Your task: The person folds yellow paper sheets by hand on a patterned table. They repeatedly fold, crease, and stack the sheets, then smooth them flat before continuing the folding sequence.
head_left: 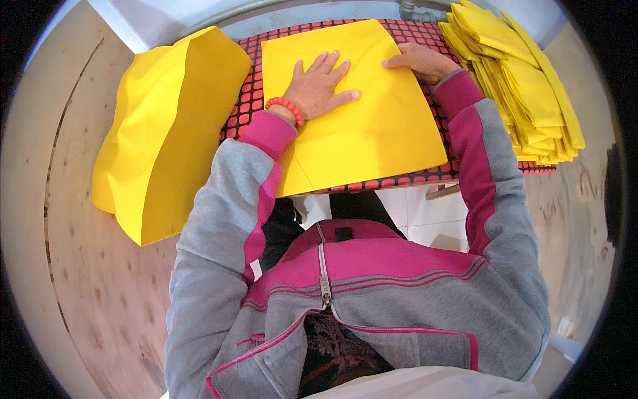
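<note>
The left hand (318,91) lies spread on a yellow sheet (372,126) atop a red-and-black table cover (250,100), between a folded yellow piece (159,133) and a yellow pile (528,90), while the right hand (425,62) has its thumb on the sheet's edge, whether pinching I cannot tell.

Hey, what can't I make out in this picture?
All in the head view:
Flat yellow piece: patch beneath the left hand, covered by that hand.
Red-and-black surface: part beneath that piece, covered by it.
Yellow stack at right: exact count, layers overlapping.
Right hand: some fingers, behind the hand itself.
</note>
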The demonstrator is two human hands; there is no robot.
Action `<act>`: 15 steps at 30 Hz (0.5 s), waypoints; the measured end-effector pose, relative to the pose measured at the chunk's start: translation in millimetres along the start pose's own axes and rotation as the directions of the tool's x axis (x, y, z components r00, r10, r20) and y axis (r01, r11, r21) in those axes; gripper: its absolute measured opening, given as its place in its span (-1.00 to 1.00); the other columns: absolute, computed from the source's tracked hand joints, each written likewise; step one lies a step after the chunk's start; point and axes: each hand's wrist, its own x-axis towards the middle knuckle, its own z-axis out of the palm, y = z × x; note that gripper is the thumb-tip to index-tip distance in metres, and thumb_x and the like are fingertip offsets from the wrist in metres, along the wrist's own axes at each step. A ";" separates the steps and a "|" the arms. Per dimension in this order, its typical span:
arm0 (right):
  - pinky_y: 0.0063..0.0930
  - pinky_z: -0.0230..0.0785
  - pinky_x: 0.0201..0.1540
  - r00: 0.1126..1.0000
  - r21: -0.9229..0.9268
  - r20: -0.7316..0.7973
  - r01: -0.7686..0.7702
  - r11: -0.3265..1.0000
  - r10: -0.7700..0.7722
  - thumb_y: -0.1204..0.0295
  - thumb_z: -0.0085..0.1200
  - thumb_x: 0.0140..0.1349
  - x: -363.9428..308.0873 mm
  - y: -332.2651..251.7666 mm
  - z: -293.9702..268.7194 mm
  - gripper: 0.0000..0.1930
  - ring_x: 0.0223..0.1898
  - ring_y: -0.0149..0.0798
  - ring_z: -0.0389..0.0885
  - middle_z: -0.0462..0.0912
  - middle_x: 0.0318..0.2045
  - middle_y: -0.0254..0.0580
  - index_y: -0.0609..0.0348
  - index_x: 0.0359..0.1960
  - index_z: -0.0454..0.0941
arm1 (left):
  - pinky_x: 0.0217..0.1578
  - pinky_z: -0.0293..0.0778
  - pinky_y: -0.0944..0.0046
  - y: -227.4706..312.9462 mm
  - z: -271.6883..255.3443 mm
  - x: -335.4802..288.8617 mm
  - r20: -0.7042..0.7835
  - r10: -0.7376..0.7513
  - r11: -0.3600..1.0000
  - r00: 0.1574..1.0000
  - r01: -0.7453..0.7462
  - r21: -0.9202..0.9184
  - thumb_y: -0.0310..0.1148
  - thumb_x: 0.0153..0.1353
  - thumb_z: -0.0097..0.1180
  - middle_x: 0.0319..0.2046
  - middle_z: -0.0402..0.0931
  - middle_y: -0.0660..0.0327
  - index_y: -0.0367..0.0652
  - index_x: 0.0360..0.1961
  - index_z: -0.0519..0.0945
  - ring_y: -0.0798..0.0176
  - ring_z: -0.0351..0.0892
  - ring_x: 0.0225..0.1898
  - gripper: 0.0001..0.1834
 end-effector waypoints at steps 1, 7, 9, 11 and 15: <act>-0.43 0.57 -0.24 0.999 0.005 -0.015 -0.038 0.999 0.038 0.37 0.22 0.28 4.1 -2.5 -1.1 -0.64 -0.32 -0.33 0.71 0.74 -0.20 -0.15 0.36 0.02 0.56 | 0.34 -0.03 -0.47 -1.0 -1.8 0.7 -0.027 -0.003 1.000 1.000 0.003 0.008 0.42 0.30 -0.15 0.51 0.04 -0.01 -0.03 0.48 0.21 -0.06 0.01 0.52 -0.07; -0.52 0.54 -0.32 0.973 -0.019 -0.203 -0.119 0.993 0.112 0.21 0.24 0.29 51.7 -4.1 6.5 -0.61 -0.34 -0.41 0.70 0.74 -0.26 -0.23 0.28 -0.02 0.61 | 0.32 -0.03 -0.51 -11.2 -8.3 -12.7 0.031 -0.061 0.998 0.998 0.060 0.015 0.52 0.19 -0.12 0.50 0.04 -0.01 -0.01 0.47 0.23 -0.03 0.00 0.53 0.03; -0.51 0.53 -0.32 0.950 -0.202 -0.298 -0.161 0.966 0.096 0.20 0.25 0.28 69.5 1.0 12.1 -0.62 -0.34 -0.42 0.70 0.73 -0.27 -0.26 0.24 -0.02 0.61 | 0.32 -0.03 -0.52 -15.2 -6.4 -17.8 0.041 -0.052 0.999 0.998 0.052 0.015 0.53 0.18 -0.13 0.50 0.04 -0.01 -0.02 0.47 0.23 -0.04 0.00 0.53 0.05; -0.44 0.54 -0.31 0.924 -0.458 -0.382 -0.171 0.872 -0.020 0.20 0.27 0.26 83.6 6.9 19.8 -0.63 -0.34 -0.37 0.70 0.73 -0.30 -0.23 0.21 -0.04 0.62 | 0.32 -0.04 -0.52 -19.4 -4.5 -21.2 0.053 -0.049 0.999 0.997 0.048 0.010 0.54 0.17 -0.13 0.50 0.04 -0.02 -0.02 0.47 0.24 -0.04 0.00 0.53 0.05; -0.10 0.56 -0.25 0.722 -0.857 -0.161 0.236 0.458 -0.673 0.29 0.27 0.16 86.5 21.0 37.7 -0.65 -0.31 0.10 0.71 0.72 -0.21 0.07 0.18 -0.06 0.61 | 0.33 -0.05 -0.53 -26.7 -0.7 -22.1 0.062 -0.033 0.999 0.998 0.035 -0.026 0.53 0.16 -0.09 0.50 0.03 -0.04 0.00 0.47 0.24 -0.06 -0.01 0.53 0.04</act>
